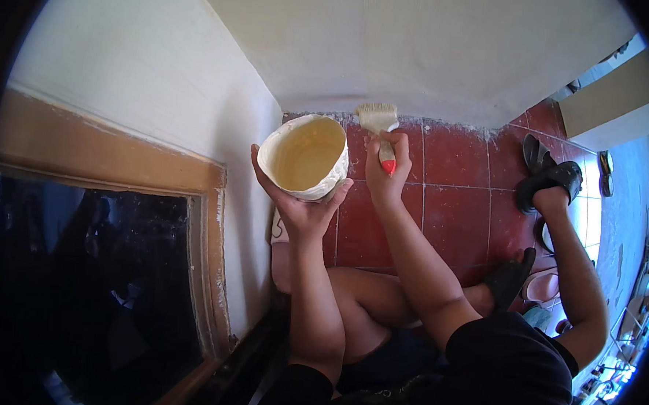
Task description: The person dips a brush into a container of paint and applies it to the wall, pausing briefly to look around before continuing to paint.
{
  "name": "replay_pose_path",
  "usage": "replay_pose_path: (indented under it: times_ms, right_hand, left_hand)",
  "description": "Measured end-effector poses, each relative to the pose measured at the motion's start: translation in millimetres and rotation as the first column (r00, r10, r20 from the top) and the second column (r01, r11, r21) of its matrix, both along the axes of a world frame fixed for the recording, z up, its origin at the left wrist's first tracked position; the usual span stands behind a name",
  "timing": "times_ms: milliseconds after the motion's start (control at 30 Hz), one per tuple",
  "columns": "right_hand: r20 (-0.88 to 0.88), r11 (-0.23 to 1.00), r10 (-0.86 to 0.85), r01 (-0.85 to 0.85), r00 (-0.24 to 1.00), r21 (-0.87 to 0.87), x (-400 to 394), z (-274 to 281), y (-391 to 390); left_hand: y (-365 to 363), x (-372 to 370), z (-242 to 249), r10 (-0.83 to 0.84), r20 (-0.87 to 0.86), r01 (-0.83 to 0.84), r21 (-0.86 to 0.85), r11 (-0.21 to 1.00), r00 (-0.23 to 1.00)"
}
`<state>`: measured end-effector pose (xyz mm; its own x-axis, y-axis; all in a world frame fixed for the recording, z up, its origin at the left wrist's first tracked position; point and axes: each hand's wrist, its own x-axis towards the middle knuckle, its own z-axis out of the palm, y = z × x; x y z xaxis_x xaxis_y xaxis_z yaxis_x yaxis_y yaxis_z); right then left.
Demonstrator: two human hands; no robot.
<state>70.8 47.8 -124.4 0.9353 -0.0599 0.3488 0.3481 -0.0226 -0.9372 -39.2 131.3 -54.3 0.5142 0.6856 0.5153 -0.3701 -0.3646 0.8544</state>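
My left hand (303,214) is wrapped round a white tub (269,160), its fingers spread along the lower side. The tub is tilted so that I see into it; pale yellowish-cream paint (303,156) coats the inside, and thick white smears cover its outer wall. In my right hand (399,178) is a paintbrush, gripped by its red-tipped handle (387,164). Its pale, paint-covered bristles (377,116) point away from me, close to the foot of the off-white wall (450,55). Brush and tub are apart, side by side over the red tiles.
Red floor tiles (452,216) carry white splashes along the wall's base. To the left, a white side wall (148,68) meets a chipped wooden frame (216,248) around dark glass (94,264). On the right are a foot in a dark clog (560,180) and a pink slipper (542,285).
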Motion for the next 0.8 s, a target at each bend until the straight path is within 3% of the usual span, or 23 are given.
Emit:
replay_pose_path:
  times_ms: [167, 300, 400, 500, 600, 700, 800]
  right_hand:
    - [-0.250, 0.999, -0.002, -0.007, 0.968, -0.033, 18, -14, -4]
    - [-0.273, 0.986, -0.057, 0.011, 0.960, -0.166, 39, -30, 5]
    - [-0.309, 0.977, -0.118, 0.054, 0.944, -0.208, 50, 2, 15]
    - [-0.158, 0.995, -0.092, 0.084, 0.983, -0.056, 46, -8, 16]
    - [-0.123, 0.992, -0.116, 0.110, 0.986, -0.057, 34, -21, 11]
    - [-0.191, 0.985, -0.130, 0.105, 0.973, -0.137, 47, -15, 14]
    - [-0.264, 0.998, -0.063, 0.054, 0.962, -0.042, 60, 9, 15]
  left_hand:
    - [-2, -3, 4, 0.007, -0.019, -0.007, -0.005, 1.000, 1.000]
    - [-2, -1, 6, -0.003, -0.039, 0.005, 0.048, 0.999, 0.999]
    - [-2, -1, 5, -0.025, -0.039, 0.027, 0.045, 0.999, 0.999]
    - [-3, -1, 8, -0.033, -0.034, 0.034, 0.028, 0.999, 0.999]
    - [0, -2, 4, -0.041, -0.040, 0.042, 0.019, 0.999, 0.998]
    - [-2, -2, 4, -0.046, -0.051, 0.048, 0.041, 0.998, 0.998]
    - [-2, 1, 1, -0.067, -0.032, 0.068, 0.006, 0.998, 0.997]
